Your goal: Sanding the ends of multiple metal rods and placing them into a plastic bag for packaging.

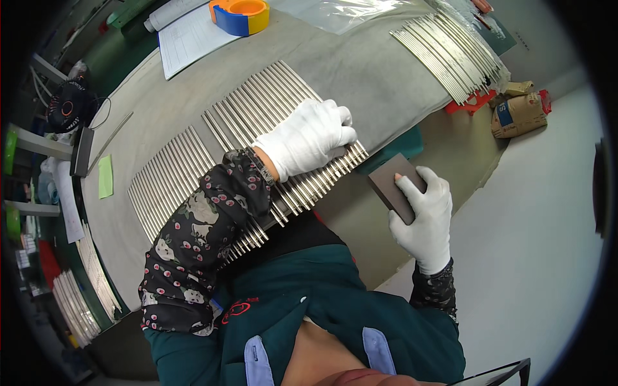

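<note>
Gripping a dark grey rectangular block, the gloved right hand sits at three o'clock from the middle of the view, off the table's edge; a bare fingertip pokes out of the glove against the block, whose lower right part is hidden behind the fingers. The gloved left hand lies at twelve o'clock over a row of slim metal rods, its fingers bent — whether they pinch any rod I cannot tell, as the palm side is out of sight.

Those rods lie side by side on the grey tabletop, running from eleven o'clock round under the left hand. A floral sleeve covers part of them, and of a second set of metal rods toward nine o'clock, so their count is hard to make out. More metal rods are gathered between one and two o'clock.

At eleven o'clock stand a blue, yellow and orange tape dispenser and paper sheets — the dispenser cut off by the top edge. A green paper slip lies at nine, and a dim black fan stands at ten.
</note>
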{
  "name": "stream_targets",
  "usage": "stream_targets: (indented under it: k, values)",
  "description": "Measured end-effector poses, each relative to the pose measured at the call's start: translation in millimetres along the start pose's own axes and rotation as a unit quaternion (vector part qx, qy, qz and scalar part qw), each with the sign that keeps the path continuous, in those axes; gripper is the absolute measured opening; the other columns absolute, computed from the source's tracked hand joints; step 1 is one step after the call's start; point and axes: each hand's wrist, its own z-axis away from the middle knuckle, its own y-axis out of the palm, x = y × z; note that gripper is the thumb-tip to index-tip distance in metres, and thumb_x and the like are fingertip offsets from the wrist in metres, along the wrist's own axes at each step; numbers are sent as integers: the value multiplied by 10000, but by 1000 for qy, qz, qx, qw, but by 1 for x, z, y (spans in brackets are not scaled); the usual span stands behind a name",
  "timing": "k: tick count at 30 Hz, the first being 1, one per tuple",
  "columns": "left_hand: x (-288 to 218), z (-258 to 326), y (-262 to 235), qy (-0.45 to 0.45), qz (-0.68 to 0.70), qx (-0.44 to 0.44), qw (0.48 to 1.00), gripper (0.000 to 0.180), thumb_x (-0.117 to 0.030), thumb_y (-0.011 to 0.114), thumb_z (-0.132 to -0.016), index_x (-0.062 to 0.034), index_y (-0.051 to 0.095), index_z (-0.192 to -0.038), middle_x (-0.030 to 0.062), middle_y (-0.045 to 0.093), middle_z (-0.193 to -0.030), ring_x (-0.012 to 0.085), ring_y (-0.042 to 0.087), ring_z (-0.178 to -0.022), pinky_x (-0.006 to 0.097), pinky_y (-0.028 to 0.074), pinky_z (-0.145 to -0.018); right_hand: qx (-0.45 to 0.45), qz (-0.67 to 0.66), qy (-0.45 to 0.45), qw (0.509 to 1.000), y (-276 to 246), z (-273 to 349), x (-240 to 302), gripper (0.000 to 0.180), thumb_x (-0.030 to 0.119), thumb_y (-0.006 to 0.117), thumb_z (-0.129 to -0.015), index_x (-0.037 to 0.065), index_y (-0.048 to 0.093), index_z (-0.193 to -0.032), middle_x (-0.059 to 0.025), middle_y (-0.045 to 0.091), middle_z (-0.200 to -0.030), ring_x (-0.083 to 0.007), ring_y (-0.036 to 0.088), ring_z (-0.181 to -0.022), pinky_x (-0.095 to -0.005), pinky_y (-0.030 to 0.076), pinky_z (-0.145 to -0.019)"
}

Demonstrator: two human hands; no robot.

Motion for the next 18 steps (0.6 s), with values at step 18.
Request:
stream_targets:
  k: [18]
  values:
    - [7,-37,-11,-17,-9,193,981,214,-242,717,-759,-118,694,-931,75,604,-1030,276,557,-1003,397,479,-827,-1,-2,21,1000,-2,4,-14,528,131,703,-576,129,630,-1098,-148,491,-1181,-321,483,-1021,-415,404,-875]
